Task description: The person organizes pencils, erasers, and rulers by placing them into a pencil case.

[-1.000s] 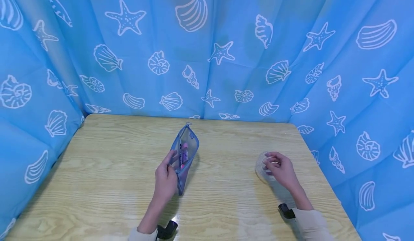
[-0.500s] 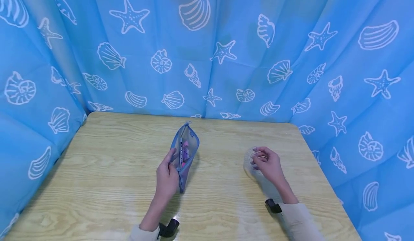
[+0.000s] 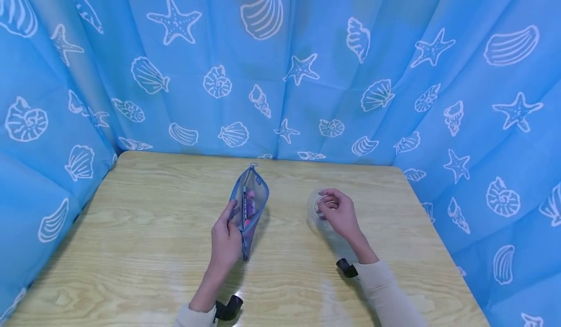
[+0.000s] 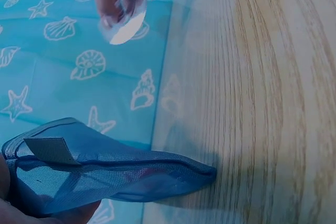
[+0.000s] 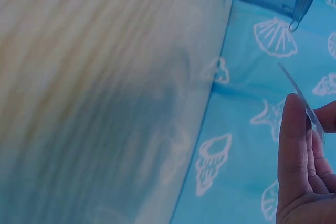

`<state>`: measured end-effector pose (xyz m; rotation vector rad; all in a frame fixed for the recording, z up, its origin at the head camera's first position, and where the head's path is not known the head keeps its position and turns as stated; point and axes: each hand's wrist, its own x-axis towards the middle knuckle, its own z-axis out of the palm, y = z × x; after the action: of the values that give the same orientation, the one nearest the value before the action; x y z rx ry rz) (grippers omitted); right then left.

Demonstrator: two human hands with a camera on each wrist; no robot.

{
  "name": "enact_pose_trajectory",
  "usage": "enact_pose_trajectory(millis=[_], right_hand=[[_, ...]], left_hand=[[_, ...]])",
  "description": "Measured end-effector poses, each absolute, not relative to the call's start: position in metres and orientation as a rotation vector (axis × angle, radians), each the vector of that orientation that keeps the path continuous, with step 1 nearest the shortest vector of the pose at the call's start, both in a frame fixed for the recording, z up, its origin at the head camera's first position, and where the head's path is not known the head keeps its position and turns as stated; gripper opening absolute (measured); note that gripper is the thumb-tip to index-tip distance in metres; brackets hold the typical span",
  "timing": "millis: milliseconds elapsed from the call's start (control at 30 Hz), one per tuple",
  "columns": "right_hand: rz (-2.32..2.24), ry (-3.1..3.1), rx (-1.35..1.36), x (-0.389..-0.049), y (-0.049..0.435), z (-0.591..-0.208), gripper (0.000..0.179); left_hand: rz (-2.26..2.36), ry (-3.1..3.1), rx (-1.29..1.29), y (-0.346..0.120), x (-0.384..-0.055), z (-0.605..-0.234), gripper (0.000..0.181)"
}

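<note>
My left hand [image 3: 225,244] grips the near left side of a blue mesh pencil case [image 3: 261,193], held with its zip mouth spread apart. Inside lie a dark pen [image 3: 245,209] and small pink and purple things [image 3: 251,204]. To the right, my right hand [image 3: 344,215] pinches a thin, clear, round protractor [image 3: 311,207] between thumb and fingers, raised over the table. In the right wrist view the protractor [image 5: 302,99] is seen nearly edge-on. A fabric tab [image 4: 51,150] shows on the case in the left wrist view.
The wood-grain table [image 3: 144,229] spreads under both hands. A blue curtain [image 3: 263,107] printed with shells and starfish hangs behind it and along both sides. A black wrist camera [image 3: 229,308] is strapped to the left wrist, another camera [image 3: 346,268] to the right.
My right hand has moved left and slightly away from me with the protractor, closer to the pencil case. The left hand and the case have stayed almost still.
</note>
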<state>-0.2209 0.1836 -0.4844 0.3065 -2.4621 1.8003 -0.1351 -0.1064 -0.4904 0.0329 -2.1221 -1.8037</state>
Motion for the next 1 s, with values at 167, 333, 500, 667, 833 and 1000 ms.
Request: enact_pose_trajectory(millis=[167, 333, 500, 667, 833, 1000], right_hand=[[1.82, -2.446, 0.337, -0.226, 0.164, -0.476, 0.026], [1.842, -2.418, 0.374, -0.23, 0.147, -0.467, 0.021], [1.875, -2.385, 0.433, -0.234, 0.132, -0.458, 0.02], [1.903, -2.386, 0.455, -0.238, 0.119, -0.45, 0.022], [1.972, -2.38, 0.453, -0.242, 0.104, -0.443, 0.022], [2.015, -2.373, 0.445, -0.239, 0.092, -0.439, 0.021]], left_hand=[[-1.798, -2.125, 0.026, -0.107, -0.136, -0.491, 0.053], [-1.794, -2.12, 0.018, -0.106, -0.136, -0.491, 0.054], [-1.787, -2.114, 0.027, -0.105, -0.135, -0.491, 0.054], [-1.785, -2.122, 0.03, -0.105, -0.135, -0.491, 0.054], [-1.785, -2.122, 0.032, -0.105, -0.135, -0.491, 0.055], [-1.772, -2.129, 0.033, -0.105, -0.135, -0.492, 0.054]])
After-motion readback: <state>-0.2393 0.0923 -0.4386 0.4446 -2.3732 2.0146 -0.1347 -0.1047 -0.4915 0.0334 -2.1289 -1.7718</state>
